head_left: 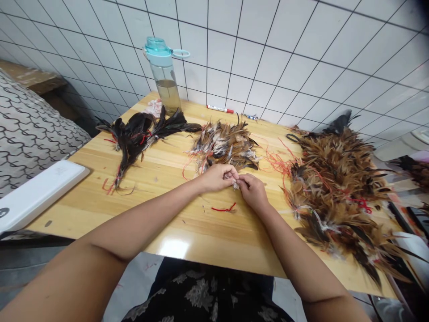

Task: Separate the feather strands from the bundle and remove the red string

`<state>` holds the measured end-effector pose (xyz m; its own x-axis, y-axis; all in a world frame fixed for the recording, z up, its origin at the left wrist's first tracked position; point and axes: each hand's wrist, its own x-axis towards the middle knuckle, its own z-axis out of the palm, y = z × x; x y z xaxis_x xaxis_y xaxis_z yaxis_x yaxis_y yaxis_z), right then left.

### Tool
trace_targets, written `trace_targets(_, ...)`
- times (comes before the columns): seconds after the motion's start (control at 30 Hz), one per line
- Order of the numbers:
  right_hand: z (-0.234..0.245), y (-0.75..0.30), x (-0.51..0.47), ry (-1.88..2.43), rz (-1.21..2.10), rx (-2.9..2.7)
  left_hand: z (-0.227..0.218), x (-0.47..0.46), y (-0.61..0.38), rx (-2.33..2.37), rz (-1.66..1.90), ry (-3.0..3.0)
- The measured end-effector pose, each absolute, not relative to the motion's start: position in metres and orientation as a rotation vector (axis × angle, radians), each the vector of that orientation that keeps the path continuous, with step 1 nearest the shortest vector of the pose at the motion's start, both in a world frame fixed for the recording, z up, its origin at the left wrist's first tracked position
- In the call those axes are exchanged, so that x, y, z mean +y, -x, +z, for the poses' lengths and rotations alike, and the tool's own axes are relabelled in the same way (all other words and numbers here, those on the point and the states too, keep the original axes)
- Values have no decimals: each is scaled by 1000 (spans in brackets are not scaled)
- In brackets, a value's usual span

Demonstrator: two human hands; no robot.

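- Our left hand (pixel 217 176) is closed in a fingertip pinch on a small pale tuft of feathers (pixel 235 183), held just above the light wooden tabletop (pixel 187 228).
- Our right hand (pixel 253 191) pinches the same tuft from the other side, and the two hands touch.
- A mixed brown-and-white feather heap (pixel 226 145) lies just behind; a short red thread scrap (pixel 224 208) lies nearer us.
- We judge the step to be working one tuft between fingertips. The next move calls for a light, exact pinch, because the tuft is small and soft.

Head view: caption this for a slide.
Left hand and right hand pinch a feather tuft at a wooden table, near a brown feather pile.
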<state>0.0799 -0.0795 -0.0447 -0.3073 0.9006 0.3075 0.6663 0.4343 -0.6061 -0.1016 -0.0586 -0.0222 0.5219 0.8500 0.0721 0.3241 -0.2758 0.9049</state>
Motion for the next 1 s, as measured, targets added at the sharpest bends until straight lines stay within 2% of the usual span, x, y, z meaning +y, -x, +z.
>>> trace_targets(0.27, -46, -81, -79, 1349, 472, -2106, -28, -66, 97, 990, 909, -2297)
trace_targets(0.43, -49, -80, -79, 1294, 452, -2084, -33, -67, 97, 931, 908, -2525)
trace_targets(0.73, -49, -79, -77, 1297, 639, -1790, -32, -64, 100, 968, 1023, -2558)
trace_targets(1.0, -45, -80, -77, 1250, 774, -1838, -35, -61, 103, 942, 954, -2526)
